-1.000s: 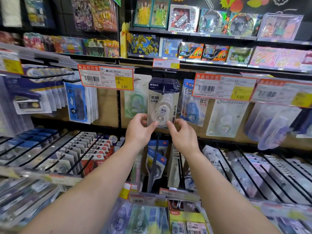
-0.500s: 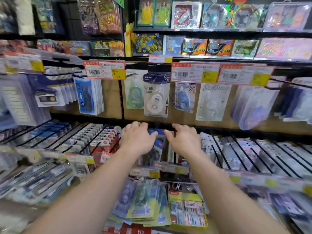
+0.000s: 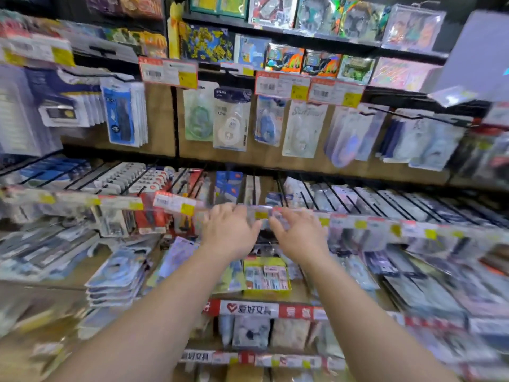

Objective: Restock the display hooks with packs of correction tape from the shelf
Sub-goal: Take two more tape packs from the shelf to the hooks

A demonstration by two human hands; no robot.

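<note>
Stationery shelving fills the blurred view, hung with glossy plastic blister packs on black wire hooks. A navy-topped correction tape pack (image 3: pixel 230 118), its round white dispenser showing through clear plastic, hangs on the upper row. Below it, the left hand (image 3: pixel 230 230) and right hand (image 3: pixel 298 232) spread side by side, fingers relaxed, holding nothing, before a price-tag rail (image 3: pixel 170 202).

Brown backboard (image 3: pixel 159 117) behind the hooks, dark upper shelf (image 3: pixel 316 41) of toy boxes, motion-blurred shop lighting

Bright, even shop light; heavy motion blur throughout, with wide-angle bending at edges.
</note>
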